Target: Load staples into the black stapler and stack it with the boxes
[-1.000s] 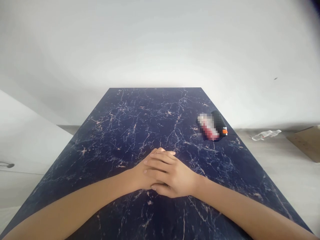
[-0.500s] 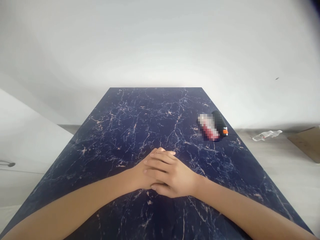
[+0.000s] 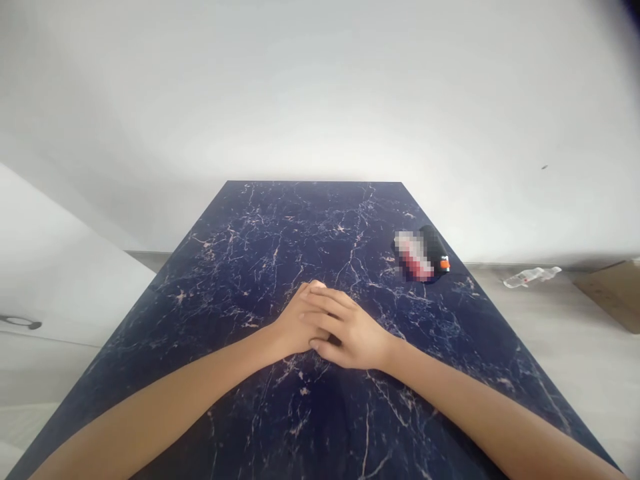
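Observation:
My left hand (image 3: 295,323) and my right hand (image 3: 350,333) rest together over the dark blue marbled table (image 3: 300,247). The right hand lies across the left, its fingers extended and slightly apart over the back of it. Most of my left hand's fingers are hidden beneath the right. No object shows between the hands. Nearest to my right hand, further off near the table's right edge, lies a blurred red and whitish item (image 3: 415,259). Against it is a black item (image 3: 434,243) with an orange and white end; blurring hides what kind both are.
A pale wall (image 3: 310,87) stands behind the table's far edge. To the right, a clear plastic bottle (image 3: 531,277) lies on the floor beside a cardboard box (image 3: 613,293). On the left is a white panel (image 3: 60,267) with a dark handle (image 3: 23,323).
Both hands have shifted slightly away from me, still together. My right hand's fingers have slid a little over the left. The whole view has tilted slightly.

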`<state>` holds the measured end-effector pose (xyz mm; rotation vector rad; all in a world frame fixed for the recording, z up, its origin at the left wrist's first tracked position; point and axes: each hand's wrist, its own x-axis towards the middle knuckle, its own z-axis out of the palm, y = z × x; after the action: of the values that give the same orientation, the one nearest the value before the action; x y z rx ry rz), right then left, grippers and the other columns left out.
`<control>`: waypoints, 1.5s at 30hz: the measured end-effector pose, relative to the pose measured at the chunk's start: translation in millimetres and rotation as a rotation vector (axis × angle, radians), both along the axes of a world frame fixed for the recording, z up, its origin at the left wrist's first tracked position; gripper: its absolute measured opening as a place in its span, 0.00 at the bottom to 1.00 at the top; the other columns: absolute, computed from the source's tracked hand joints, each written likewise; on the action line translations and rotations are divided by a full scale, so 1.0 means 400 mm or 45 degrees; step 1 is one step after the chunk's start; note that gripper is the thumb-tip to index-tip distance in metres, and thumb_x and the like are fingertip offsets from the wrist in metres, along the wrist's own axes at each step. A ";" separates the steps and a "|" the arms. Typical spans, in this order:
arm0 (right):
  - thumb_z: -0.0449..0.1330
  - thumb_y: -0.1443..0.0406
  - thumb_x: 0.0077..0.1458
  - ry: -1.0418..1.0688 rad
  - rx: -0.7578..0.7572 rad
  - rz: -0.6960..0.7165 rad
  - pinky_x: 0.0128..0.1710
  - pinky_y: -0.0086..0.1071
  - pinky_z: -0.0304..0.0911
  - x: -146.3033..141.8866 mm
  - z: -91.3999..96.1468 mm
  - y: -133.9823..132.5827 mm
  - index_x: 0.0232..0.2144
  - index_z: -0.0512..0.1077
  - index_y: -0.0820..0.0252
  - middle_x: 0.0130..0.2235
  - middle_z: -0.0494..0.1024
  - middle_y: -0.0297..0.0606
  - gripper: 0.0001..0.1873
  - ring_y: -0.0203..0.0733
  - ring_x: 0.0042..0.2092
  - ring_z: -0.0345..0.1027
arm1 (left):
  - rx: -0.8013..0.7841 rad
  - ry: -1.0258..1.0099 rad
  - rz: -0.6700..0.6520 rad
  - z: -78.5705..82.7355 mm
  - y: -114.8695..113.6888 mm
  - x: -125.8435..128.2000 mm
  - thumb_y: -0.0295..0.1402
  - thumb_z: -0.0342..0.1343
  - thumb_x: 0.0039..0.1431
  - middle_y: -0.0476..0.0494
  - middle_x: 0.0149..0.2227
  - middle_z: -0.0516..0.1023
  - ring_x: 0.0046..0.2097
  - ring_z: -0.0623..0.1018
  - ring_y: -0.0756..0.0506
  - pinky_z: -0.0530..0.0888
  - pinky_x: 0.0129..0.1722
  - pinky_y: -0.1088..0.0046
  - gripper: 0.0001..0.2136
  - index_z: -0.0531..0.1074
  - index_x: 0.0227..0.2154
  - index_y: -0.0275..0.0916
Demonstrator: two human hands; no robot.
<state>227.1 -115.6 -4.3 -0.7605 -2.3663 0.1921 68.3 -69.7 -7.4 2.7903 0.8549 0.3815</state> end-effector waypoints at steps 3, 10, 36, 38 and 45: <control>0.57 0.61 0.65 0.017 -0.061 -0.089 0.66 0.55 0.58 0.006 -0.002 0.003 0.63 0.67 0.59 0.68 0.63 0.49 0.25 0.54 0.70 0.53 | -0.043 -0.101 -0.006 0.013 0.010 -0.010 0.29 0.50 0.64 0.47 0.34 0.77 0.40 0.75 0.44 0.67 0.48 0.63 0.08 0.73 0.33 0.41; 0.57 0.61 0.66 0.005 -0.082 -0.116 0.65 0.56 0.59 0.005 0.000 0.002 0.65 0.63 0.57 0.68 0.63 0.50 0.27 0.55 0.70 0.54 | -0.114 -0.197 0.059 0.024 0.003 -0.019 0.24 0.48 0.63 0.45 0.34 0.77 0.39 0.73 0.44 0.68 0.46 0.63 0.11 0.74 0.31 0.39; 0.58 0.66 0.64 0.104 -0.282 -0.270 0.59 0.48 0.67 0.031 0.008 0.024 0.63 0.65 0.55 0.59 0.74 0.46 0.26 0.48 0.59 0.69 | -0.195 -0.273 0.107 0.022 -0.011 -0.041 0.21 0.53 0.61 0.45 0.47 0.81 0.50 0.71 0.39 0.68 0.53 0.58 0.16 0.78 0.46 0.43; 0.58 0.65 0.64 0.134 -0.325 -0.293 0.58 0.47 0.67 0.030 0.011 0.024 0.62 0.66 0.56 0.57 0.75 0.45 0.25 0.48 0.57 0.70 | -0.214 -0.301 0.107 0.028 -0.013 -0.042 0.21 0.53 0.60 0.46 0.47 0.81 0.50 0.71 0.40 0.68 0.53 0.58 0.16 0.78 0.47 0.43; 0.58 0.65 0.64 0.230 -0.482 -0.393 0.56 0.45 0.68 0.023 0.016 0.027 0.58 0.70 0.54 0.54 0.77 0.43 0.20 0.47 0.54 0.72 | -0.339 -0.436 0.147 0.048 -0.016 -0.041 0.21 0.53 0.61 0.48 0.46 0.82 0.49 0.72 0.41 0.67 0.53 0.58 0.17 0.78 0.47 0.45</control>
<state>236.1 -104.9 2.0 -1.2203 -2.0332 0.5613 51.9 -76.1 12.0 2.3482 0.9091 0.6859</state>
